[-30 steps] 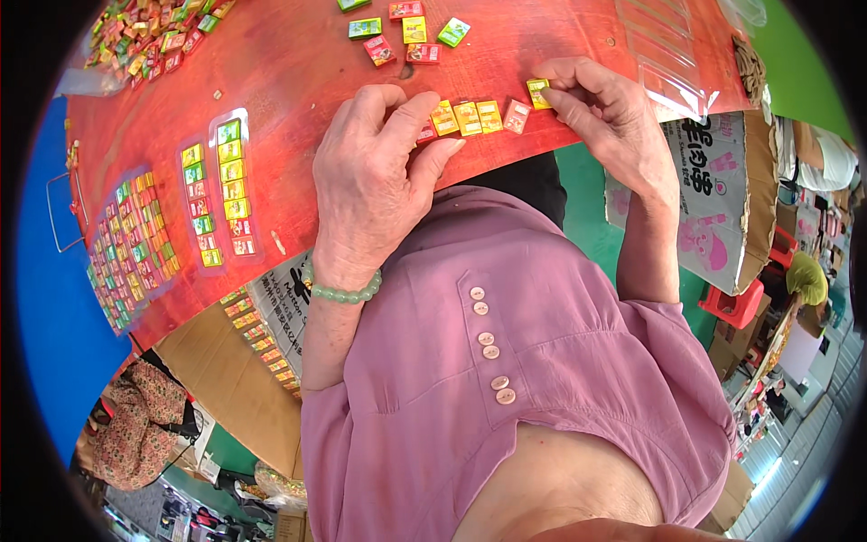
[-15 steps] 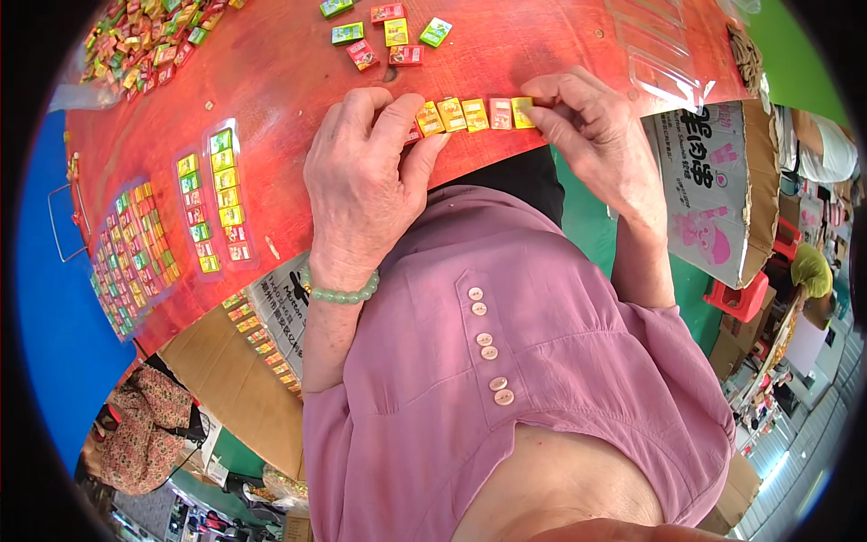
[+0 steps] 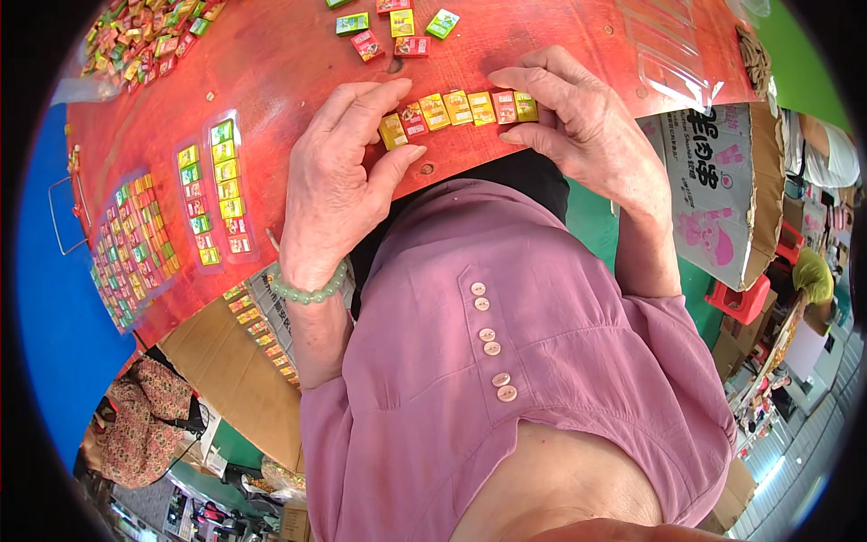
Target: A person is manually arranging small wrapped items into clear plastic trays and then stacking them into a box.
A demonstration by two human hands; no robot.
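A curved row of several small yellow, red and green printed boxes (image 3: 458, 107) lies side by side near the table's front edge. My left hand (image 3: 339, 158), wearing a green bead bracelet (image 3: 309, 291), is at the row's left end. Its thumb and forefinger are spread around the end yellow box (image 3: 393, 132), with gaps visible. At the right end, my right hand (image 3: 591, 126) has its fingers above and its thumb below the yellow-green box (image 3: 525, 107), partly covering it. Both hands look open.
Loose boxes (image 3: 412, 47) lie beyond the row on the red table (image 3: 280, 117), with a large heap (image 3: 149, 36) at far left. Filled clear trays (image 3: 228, 185) and a block of boxes (image 3: 135, 248) are at left. Clear plastic trays (image 3: 664, 54) lie at right, near a cardboard carton (image 3: 704, 190).
My left hand has drawn back leftward from the row, uncovering its left-end boxes. My right hand has shifted left and opened from a pinch on the right-end box.
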